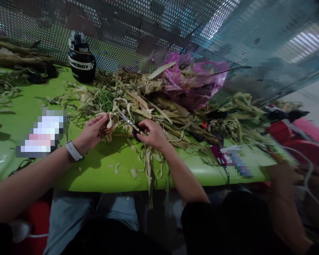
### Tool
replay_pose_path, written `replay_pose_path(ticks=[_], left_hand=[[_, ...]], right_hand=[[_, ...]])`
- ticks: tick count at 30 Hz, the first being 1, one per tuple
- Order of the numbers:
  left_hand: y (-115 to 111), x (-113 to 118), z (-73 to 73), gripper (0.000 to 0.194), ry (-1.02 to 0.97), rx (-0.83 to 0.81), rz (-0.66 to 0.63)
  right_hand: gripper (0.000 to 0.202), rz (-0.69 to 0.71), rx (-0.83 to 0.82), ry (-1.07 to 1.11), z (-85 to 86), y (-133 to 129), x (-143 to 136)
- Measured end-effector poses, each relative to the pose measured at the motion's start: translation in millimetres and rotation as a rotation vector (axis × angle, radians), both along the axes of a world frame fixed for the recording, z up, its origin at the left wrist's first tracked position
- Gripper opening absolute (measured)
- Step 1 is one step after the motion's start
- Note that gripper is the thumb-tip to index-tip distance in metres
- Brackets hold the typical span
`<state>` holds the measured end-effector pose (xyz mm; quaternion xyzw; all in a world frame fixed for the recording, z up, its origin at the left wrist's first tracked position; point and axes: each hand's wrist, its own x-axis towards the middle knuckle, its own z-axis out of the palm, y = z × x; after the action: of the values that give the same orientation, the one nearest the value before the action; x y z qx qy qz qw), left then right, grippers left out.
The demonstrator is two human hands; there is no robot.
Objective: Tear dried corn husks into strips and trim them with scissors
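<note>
My left hand (93,131), with a white watch band on the wrist, pinches a small pale corn husk piece (110,124) with curled, petal-like ends. Scissors (128,121) with black handles are gripped in my right hand (154,134). Their slightly parted blades point left, close to the husk piece; whether they touch it I cannot tell. Just beyond both hands is a heap of dry husks (138,99). A tuft of thin green strands (105,100) lies in it. Husk strips (149,163) hang over the table edge below my right hand.
A black bottle (81,58) stands at the back left of the green table (95,173). A blurred phone (44,132) lies left. Behind the heap is a pink plastic bag (194,81), backed by a perforated metal panel (127,32). Another person's arm (284,191) and a white cable (307,173) are at right.
</note>
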<state>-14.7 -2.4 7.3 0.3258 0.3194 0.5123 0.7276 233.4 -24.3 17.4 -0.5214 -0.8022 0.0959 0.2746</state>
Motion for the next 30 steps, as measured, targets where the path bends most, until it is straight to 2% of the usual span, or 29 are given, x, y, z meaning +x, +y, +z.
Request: replay_pose_path(ticks=[7,15,30], left_hand=[[-1.9,0.7,2.9,0.01,0.005,-0.026,0.016],[-1.1,-0.8,0.7,0.014,-0.02,-0.04,0.003],[-0.7,0.9,-6.1,0.017,-0.001,0.0,-0.038]], right_hand=[[0.027,0.02,0.097,-0.072,-9.7,2.1,0.0],[0.026,-0.001,0.169,-0.072,-10.9,-1.3,-2.8],[0.025,0.007,0.162,-0.081,-16.5,-0.2,-2.5]])
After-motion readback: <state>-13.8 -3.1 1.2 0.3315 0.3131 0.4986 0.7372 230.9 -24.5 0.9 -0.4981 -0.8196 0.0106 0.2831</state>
